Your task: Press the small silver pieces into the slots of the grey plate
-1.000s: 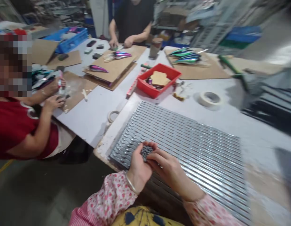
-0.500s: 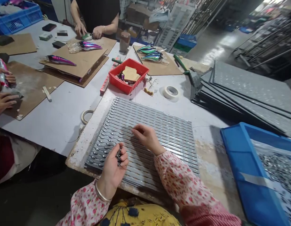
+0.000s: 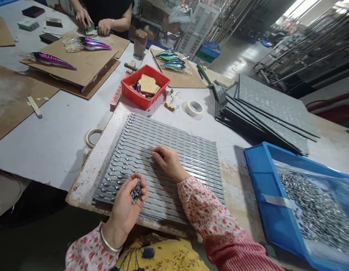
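Note:
In my left hand (image 3: 124, 210), cupped with curled fingers over the near left part of the board, lies a pile of small shiny grey metal pieces (image 3: 136, 190). My right hand (image 3: 168, 162) is above the middle of the board, thumb and fingertips pinched together; what they hold, if anything, is too small to make out. Under both hands lies a grey ridged board (image 3: 188, 150) with many parallel strips. Similar oval metal pieces (image 3: 106, 180) sit in rows along its left side, more of them toward the near edge.
A blue bin (image 3: 257, 188) at right holds many loose metal pieces (image 3: 313, 203). Behind it are stacked grey boards (image 3: 270, 105). A red tray (image 3: 146, 86), tape roll (image 3: 194, 108) and fishing lures (image 3: 171, 60) lie farther back. Another person's hands (image 3: 95, 24) work across the table.
The view has swung to the right, showing more of the blue bin. My left hand has opened slightly, exposing more metal pieces. My right hand stays pinched over the board's middle.

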Available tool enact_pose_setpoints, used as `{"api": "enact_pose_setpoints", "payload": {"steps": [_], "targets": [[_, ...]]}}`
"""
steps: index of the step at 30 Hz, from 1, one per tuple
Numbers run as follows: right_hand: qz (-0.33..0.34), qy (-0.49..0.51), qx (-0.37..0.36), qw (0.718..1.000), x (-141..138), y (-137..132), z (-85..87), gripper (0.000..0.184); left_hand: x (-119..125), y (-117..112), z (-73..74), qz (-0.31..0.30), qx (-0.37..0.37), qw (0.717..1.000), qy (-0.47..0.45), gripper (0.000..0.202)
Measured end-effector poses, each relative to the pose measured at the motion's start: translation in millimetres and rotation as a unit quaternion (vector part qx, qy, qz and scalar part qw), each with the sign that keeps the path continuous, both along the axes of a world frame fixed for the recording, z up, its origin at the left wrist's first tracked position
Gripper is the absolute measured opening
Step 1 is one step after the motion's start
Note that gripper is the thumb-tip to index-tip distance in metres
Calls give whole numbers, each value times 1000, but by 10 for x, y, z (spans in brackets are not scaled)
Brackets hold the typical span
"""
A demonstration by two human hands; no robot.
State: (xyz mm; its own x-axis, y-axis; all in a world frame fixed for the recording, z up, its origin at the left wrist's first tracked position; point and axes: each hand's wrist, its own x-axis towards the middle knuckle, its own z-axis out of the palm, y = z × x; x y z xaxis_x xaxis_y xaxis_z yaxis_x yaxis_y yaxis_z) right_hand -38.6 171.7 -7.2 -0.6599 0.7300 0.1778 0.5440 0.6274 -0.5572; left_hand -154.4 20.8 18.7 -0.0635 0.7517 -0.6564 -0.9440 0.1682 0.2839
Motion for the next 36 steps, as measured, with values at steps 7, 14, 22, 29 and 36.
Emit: {"api": "enact_pose_setpoints", "payload": {"steps": [7, 14, 22, 29, 36], "targets": [[17, -67, 7, 998, -47, -49, -39, 9, -15, -26, -6, -15, -14, 999, 29, 10], [23, -32, -6, 999, -89, -35, -25, 10, -24, -45, -12, 3, -26, 999, 42, 15], [7, -14, -56, 998, -513, 0, 32, 11, -11, -44, -16, 22, -38, 998, 47, 22], [12, -101, -9, 995, -679, -9, 40, 14, -4, -61, -40, 36, -40, 996, 64, 23], [-31, -138, -78, 987, -753, 60, 84, 17, 11, -54, -3, 34, -46, 992, 111, 27]]}}
